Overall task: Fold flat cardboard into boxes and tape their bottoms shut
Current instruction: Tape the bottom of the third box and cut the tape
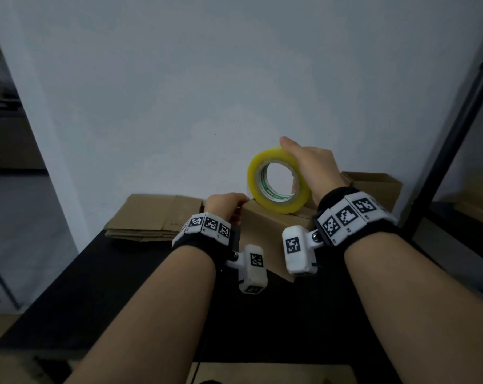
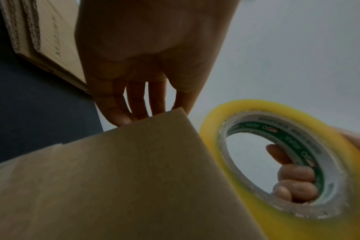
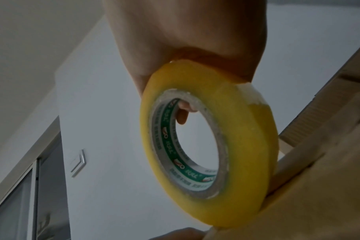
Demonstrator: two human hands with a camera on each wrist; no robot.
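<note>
Right hand (image 1: pixel 312 164) gripping yellow tape roll (image 1: pixel 276 180), fingers through core, roll on cardboard box (image 1: pixel 265 225); left hand (image 1: pixel 225 205) fingers curled over box's left top edge.

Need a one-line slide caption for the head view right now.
Right hand holds the yellow tape roll upright on the folded cardboard box while the left hand grips the box's top left edge.

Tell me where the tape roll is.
In the head view the tape roll stands on edge atop the box, right of centre, gripped by the right hand.
</note>
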